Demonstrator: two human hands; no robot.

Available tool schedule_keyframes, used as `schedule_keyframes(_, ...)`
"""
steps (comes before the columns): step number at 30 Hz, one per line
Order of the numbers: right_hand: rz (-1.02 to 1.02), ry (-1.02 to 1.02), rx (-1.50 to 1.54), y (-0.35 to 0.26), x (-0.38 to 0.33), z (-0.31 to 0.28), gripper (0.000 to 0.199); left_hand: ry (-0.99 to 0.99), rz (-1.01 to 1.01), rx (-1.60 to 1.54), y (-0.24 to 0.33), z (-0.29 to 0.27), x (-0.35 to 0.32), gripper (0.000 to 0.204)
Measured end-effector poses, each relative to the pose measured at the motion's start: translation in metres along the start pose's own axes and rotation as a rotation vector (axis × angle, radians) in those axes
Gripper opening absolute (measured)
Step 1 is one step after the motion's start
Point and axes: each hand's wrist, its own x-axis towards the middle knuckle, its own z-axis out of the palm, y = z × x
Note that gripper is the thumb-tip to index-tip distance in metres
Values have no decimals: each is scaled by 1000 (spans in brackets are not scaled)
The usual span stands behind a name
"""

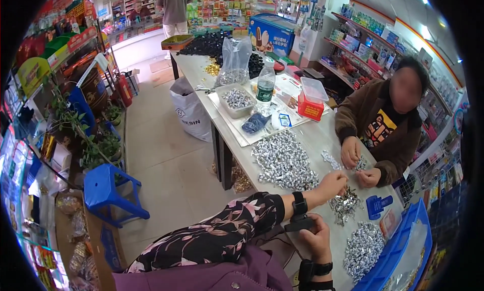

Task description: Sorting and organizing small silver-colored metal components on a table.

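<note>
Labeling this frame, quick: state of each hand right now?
Left hand: fingers pinched together above the small metal pieces; whether it holds one cannot be told.
Right hand: curled near the table edge; contents cannot be told.

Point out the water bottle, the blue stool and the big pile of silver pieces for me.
water bottle (265, 84), head view, on its clear body below the cap.
blue stool (105, 180), head view, on its seat top.
silver pile (285, 162), head view, on the middle of the heap.

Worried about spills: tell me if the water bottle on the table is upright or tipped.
Upright: the clear bottle stands on its base, cap on top, beside the tray of silver pieces.
</note>
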Motion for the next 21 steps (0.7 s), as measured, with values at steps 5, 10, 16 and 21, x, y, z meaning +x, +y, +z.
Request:
schedule_keyframes(5, -42, -10, -10, -2, -5, -7, 46, -138, 901, 1033, -6, 2, -11, 14)
schedule_keyframes(10, -82, 58, -160, -5, -13, -10, 47, -67, 547, 711, -19, 16, -10, 16)
schedule_keyframes(16, -74, 194, -90, -15, 15, -27, 34, -110, -213, -135, 7, -45, -26, 14)
schedule_keyframes(21, -123, 342, 78, -15, 21, -58, 24, -190, -393, -213, 0, -38, -23, 7)
